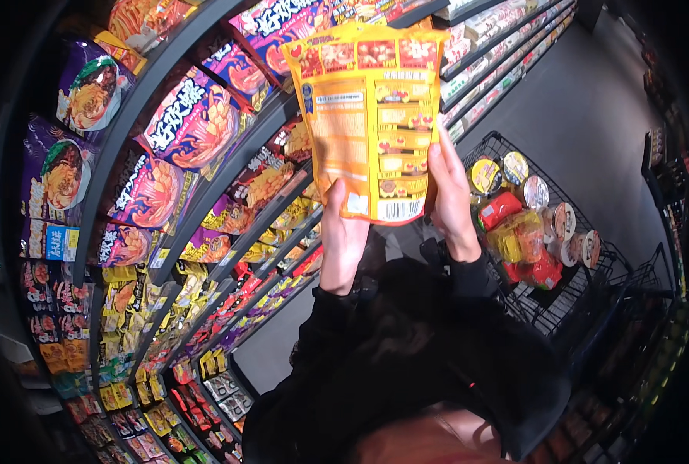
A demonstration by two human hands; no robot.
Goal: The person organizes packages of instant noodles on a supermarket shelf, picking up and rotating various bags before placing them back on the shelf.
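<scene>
Shelves (145,85) of colourful bagged food curve from 7 to 12 o'clock, with grey floor (584,85) at 1 o'clock and a black wire cart (545,305) at 3 o'clock carrying round cups (536,192) and red and yellow packets (518,236). At 12 o'clock, a yellow pouch (344,135) is raised between 2 bare hands: the left hand (344,240) grips its 7 o'clock corner, the right hand (454,197) its 4 o'clock edge. Their fingers (437,164) are closed on the pouch; those behind it are hidden. The step in hand appears to be viewing its printed side; any move from here likely calls for even 2-handed support. The pouch looks glossy, with 4 food photos (377,54) across its top and a barcode (400,209) near 5 o'clock.
</scene>
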